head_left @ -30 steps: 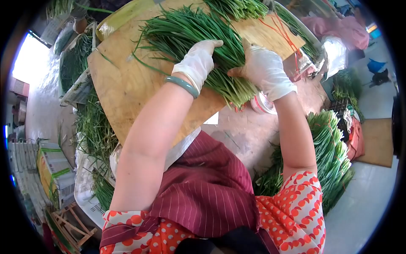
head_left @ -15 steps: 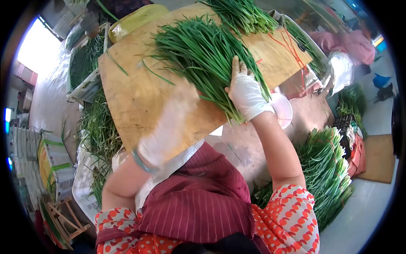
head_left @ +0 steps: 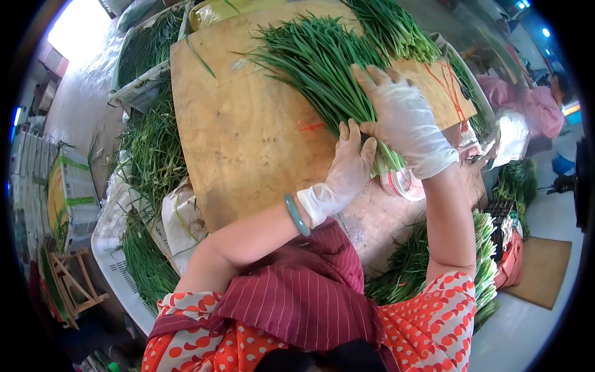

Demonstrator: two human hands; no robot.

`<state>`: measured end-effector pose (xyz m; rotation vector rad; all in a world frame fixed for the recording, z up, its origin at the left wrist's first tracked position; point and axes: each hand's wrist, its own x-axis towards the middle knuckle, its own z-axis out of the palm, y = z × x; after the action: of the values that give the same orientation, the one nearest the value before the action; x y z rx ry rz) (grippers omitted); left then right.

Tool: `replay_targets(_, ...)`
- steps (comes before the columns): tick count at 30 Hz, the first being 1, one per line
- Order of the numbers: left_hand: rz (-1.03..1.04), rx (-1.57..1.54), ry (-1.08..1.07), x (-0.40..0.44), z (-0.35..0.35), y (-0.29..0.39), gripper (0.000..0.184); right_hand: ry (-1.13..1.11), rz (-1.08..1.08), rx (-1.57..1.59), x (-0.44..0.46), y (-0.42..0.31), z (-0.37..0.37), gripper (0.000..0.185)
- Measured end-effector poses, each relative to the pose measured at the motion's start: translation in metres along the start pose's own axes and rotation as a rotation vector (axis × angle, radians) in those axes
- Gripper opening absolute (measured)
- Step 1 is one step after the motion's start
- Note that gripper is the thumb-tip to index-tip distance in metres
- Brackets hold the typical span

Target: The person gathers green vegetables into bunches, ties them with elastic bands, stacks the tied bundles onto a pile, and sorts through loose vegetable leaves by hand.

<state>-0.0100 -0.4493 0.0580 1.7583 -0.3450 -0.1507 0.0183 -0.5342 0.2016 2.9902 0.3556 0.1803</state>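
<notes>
A loose bunch of green garlic chives point(head_left: 325, 65) lies slantwise on a wooden board point(head_left: 248, 149), leaves toward the back and pale stem ends near the front right edge. My right hand point(head_left: 409, 121), in a white glove, rests over the bunch's right side with fingers spread. My left hand point(head_left: 348, 166), also gloved, touches the bunch's left side near the stems, its fingers stretched upward. The stems pass between both hands, partly covered by them. A red tie point(head_left: 313, 126) lies on the board left of the bunch.
Another chive bunch point(head_left: 403, 34) lies at the board's back right, near red strings point(head_left: 451, 93). Crates of greens point(head_left: 149, 53) stand at left. A white tub point(head_left: 406, 185) sits below the front edge. Stacked bunches point(head_left: 409, 260) lie by my right arm. Someone in pink point(head_left: 527, 102) is at right.
My left hand, blurred over the board's left before, has moved right to the stems. My right hand has shifted, its fingers now spread over the bunch. The red tie is now uncovered.
</notes>
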Motion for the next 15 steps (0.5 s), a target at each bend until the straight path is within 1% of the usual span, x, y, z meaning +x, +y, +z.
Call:
replay_targets(1,0.037,0.033,-0.038,0.003,0.002,-0.008,0.060,0.057,-0.178,0.069,0.004,-0.005,-0.003,0.070)
replay_targets(2,0.036,0.032,-0.037,0.008,0.011,-0.015,0.060,0.068,-0.245,0.126,0.015,-0.017,0.003,0.049)
replay_targets(3,0.129,0.263,-0.059,0.015,0.027,-0.022,0.056,-0.013,-0.289,0.128,0.028,-0.025,0.018,0.040)
replay_targets(4,0.174,0.380,-0.072,0.016,0.035,-0.036,0.054,-0.082,-0.376,0.078,0.037,-0.037,0.023,0.030)
replay_targets(5,0.221,0.496,-0.080,0.016,0.042,-0.050,0.052,-0.034,-0.479,0.081,0.048,-0.042,0.048,0.023)
replay_targets(6,0.200,0.275,-0.033,0.009,0.049,-0.071,0.047,-0.073,-0.531,0.049,0.057,-0.049,0.064,0.021)
replay_targets(7,0.186,0.054,0.009,0.004,0.055,-0.088,0.042,-0.022,-0.558,-0.042,0.063,-0.054,0.088,0.018)
replay_targets(8,0.185,-0.058,0.021,0.005,0.053,-0.085,0.040,0.043,-0.645,-0.073,0.072,-0.052,0.115,0.014)
replay_targets(9,0.187,-0.169,0.034,0.007,0.051,-0.082,0.037,0.005,-0.627,-0.047,0.073,-0.052,0.115,0.012)
replay_targets(10,0.242,0.163,-0.070,0.008,0.035,-0.066,0.036,-0.025,-0.626,-0.083,0.073,-0.053,0.113,0.012)
replay_targets(12,0.300,0.497,-0.169,0.007,0.023,-0.057,0.036,-0.053,-0.620,-0.122,0.071,-0.051,0.105,0.012)
replay_targets(13,0.376,0.515,-0.053,0.004,0.022,-0.060,0.034,-0.033,-0.659,-0.145,0.070,-0.049,0.095,0.011)
replay_targets(14,0.416,0.521,0.004,0.003,0.019,-0.060,0.034,-0.015,-0.699,-0.169,0.068,-0.048,0.090,0.010)
replay_targets(15,0.455,0.528,0.063,0.003,0.015,-0.057,0.033,-0.013,-0.694,-0.173,0.066,-0.044,0.091,0.010)
